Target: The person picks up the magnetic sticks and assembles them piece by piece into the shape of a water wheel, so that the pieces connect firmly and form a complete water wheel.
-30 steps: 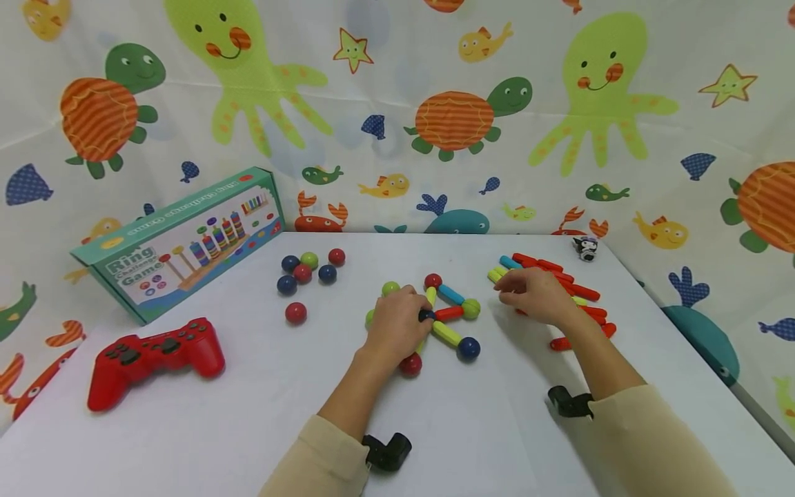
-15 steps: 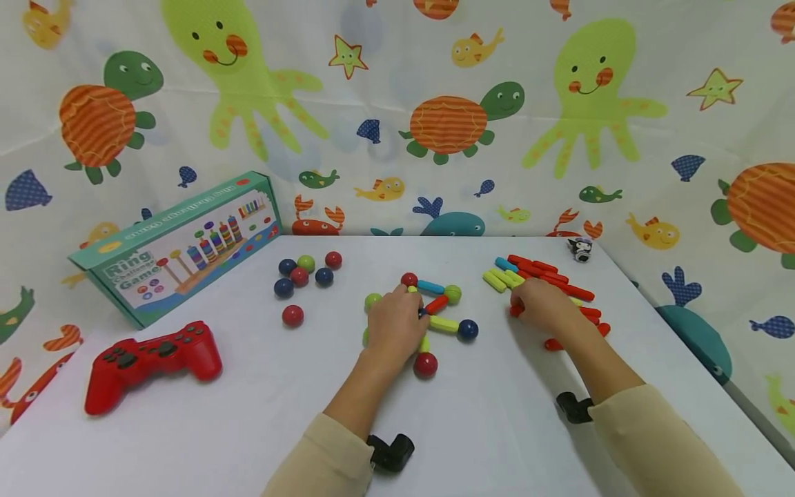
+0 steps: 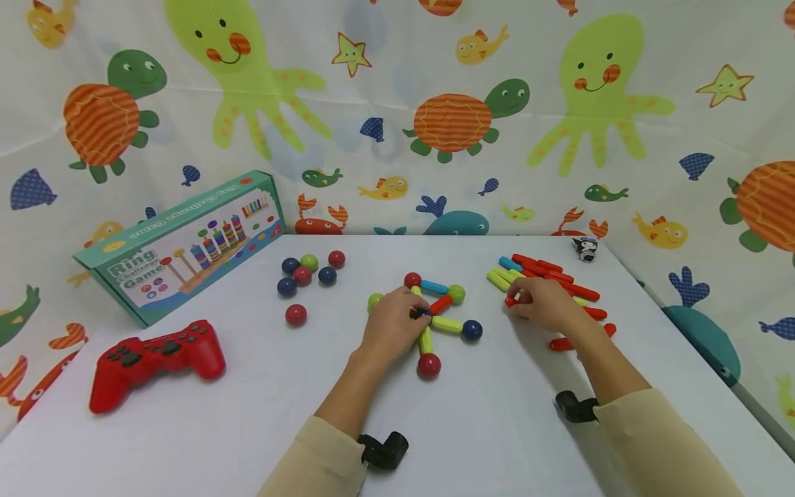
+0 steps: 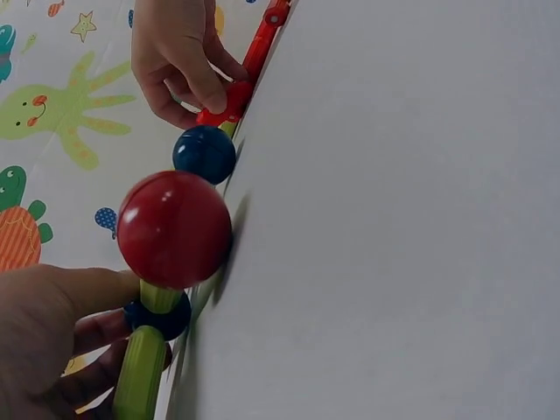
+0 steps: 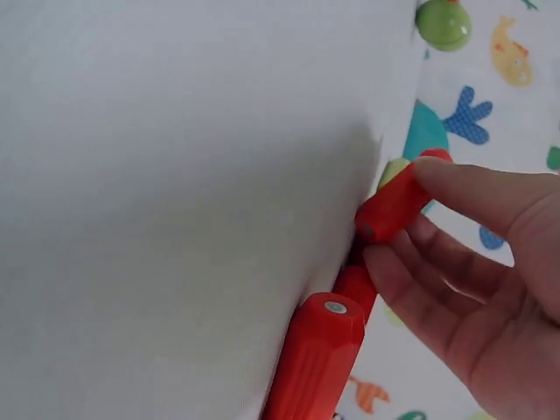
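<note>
On the white table lies a star-like build of magnetic rods and balls. At its hub is a dark blue ball [image 4: 171,319], held between the thumb and fingers of my left hand [image 3: 393,324]. Rods reach out from it to a near red ball [image 3: 429,366], an outer blue ball [image 3: 472,330], a far red ball [image 3: 413,279] and a green ball [image 3: 456,294]. My left hand covers part of the build's left side. To the right, my right hand [image 3: 548,304] pinches a short red magnetic rod [image 5: 398,206] beside the pile of loose rods [image 3: 571,286].
Several loose balls [image 3: 302,274] lie at the back left, with a single red ball [image 3: 296,315] nearer. A red game controller [image 3: 158,359] and a green game box [image 3: 186,241] stand farther left. A small black-and-white figurine [image 3: 585,248] sits at the back right.
My right hand has reached down to the rods and lifted a red one slightly. The build has turned a little under my left hand, its near red ball shifting right.
</note>
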Tool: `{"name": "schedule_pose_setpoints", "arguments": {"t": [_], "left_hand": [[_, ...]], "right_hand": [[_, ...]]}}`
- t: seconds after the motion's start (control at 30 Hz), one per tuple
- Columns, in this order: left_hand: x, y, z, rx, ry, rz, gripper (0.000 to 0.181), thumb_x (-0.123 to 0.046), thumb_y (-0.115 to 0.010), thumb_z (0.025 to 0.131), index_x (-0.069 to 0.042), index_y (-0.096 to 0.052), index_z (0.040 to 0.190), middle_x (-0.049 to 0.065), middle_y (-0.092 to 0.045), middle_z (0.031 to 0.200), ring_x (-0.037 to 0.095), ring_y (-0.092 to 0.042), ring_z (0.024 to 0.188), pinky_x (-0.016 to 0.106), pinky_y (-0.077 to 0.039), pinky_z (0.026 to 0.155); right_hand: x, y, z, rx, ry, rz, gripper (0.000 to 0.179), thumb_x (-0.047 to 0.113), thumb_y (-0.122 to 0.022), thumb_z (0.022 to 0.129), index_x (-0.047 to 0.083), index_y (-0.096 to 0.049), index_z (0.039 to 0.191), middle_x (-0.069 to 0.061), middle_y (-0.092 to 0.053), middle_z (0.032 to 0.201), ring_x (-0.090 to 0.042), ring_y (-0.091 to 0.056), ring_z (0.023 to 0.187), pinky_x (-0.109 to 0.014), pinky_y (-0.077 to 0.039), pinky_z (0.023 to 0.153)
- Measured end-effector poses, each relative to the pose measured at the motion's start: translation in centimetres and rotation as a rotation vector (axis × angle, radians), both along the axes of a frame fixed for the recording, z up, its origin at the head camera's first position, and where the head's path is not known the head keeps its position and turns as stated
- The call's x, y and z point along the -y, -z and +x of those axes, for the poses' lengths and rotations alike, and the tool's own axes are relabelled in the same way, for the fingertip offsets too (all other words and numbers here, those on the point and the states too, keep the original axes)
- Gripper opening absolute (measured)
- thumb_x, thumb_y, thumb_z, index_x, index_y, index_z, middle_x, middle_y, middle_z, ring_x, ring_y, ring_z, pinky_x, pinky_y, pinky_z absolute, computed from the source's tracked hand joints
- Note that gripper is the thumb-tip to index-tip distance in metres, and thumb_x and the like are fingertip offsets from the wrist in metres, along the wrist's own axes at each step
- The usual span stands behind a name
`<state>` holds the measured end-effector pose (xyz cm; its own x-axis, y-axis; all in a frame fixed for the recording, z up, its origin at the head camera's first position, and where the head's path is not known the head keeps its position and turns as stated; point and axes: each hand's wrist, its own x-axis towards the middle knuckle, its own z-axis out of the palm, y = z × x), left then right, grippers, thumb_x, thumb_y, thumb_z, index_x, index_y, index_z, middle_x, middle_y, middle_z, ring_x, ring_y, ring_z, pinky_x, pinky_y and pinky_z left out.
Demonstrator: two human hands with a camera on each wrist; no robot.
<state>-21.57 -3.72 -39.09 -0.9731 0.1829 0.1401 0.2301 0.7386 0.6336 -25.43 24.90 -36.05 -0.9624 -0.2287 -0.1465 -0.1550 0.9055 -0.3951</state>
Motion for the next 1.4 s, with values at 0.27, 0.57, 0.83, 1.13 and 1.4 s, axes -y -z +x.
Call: {"name": "schedule_pose_setpoints", "arguments": {"t": [0.27, 0.57, 0.83, 1.13, 1.4], "left_hand": [[-0.5, 0.2, 0.2, -0.036, -0.026, -0.030, 0.023, -0.021, -0.080, 0.091, -0.012, -0.080, 0.113, 0.003, -0.067, 0.101, 0.018, -0.059, 0.092, 0.031, -0.057, 0.081], [-1.3, 0.5, 0.8, -0.109, -0.094, -0.119, 0.025, -0.024, -0.083, 0.089, -0.011, -0.081, 0.110, 0.004, -0.069, 0.098, 0.017, -0.062, 0.089, 0.028, -0.057, 0.074], [-1.3, 0.5, 0.8, -0.105, -0.090, -0.139, 0.026, -0.025, -0.084, 0.088, -0.011, -0.081, 0.110, 0.003, -0.067, 0.096, 0.015, -0.060, 0.088, 0.026, -0.056, 0.072], [-1.2, 0.3, 0.9, -0.098, -0.071, -0.145, 0.026, -0.025, -0.084, 0.088, -0.008, -0.080, 0.109, 0.004, -0.066, 0.097, 0.015, -0.059, 0.088, 0.027, -0.056, 0.072], [-0.3, 0.1, 0.5, -0.046, 0.016, -0.107, 0.025, -0.023, -0.080, 0.092, -0.011, -0.080, 0.114, 0.004, -0.069, 0.108, 0.018, -0.061, 0.102, 0.035, -0.058, 0.087]], "right_hand": [[1.3, 0.4, 0.0, 0.014, 0.064, -0.233, 0.033, 0.023, -0.069, 0.099, 0.006, -0.063, 0.128, -0.018, -0.070, 0.112, -0.024, -0.068, 0.090, -0.031, -0.060, 0.076], [4.6, 0.6, -0.2, 0.073, 0.119, -0.400, 0.039, 0.029, -0.069, 0.100, 0.006, -0.064, 0.131, -0.016, -0.070, 0.114, -0.022, -0.071, 0.086, -0.027, -0.059, 0.077], [6.8, 1.1, -0.9, 0.129, 0.156, -0.367, 0.040, 0.030, -0.068, 0.100, 0.005, -0.067, 0.131, -0.015, -0.069, 0.112, -0.023, -0.065, 0.090, -0.024, -0.058, 0.077], [8.2, 1.4, -1.4, 0.116, 0.132, -0.226, 0.037, 0.029, -0.069, 0.099, 0.003, -0.072, 0.125, -0.014, -0.071, 0.114, -0.027, -0.061, 0.103, -0.033, -0.058, 0.085], [7.7, 1.3, -1.8, 0.084, 0.076, -0.240, 0.033, 0.027, -0.068, 0.099, 0.007, -0.071, 0.126, -0.014, -0.072, 0.116, -0.028, -0.064, 0.104, -0.034, -0.058, 0.084]]}}
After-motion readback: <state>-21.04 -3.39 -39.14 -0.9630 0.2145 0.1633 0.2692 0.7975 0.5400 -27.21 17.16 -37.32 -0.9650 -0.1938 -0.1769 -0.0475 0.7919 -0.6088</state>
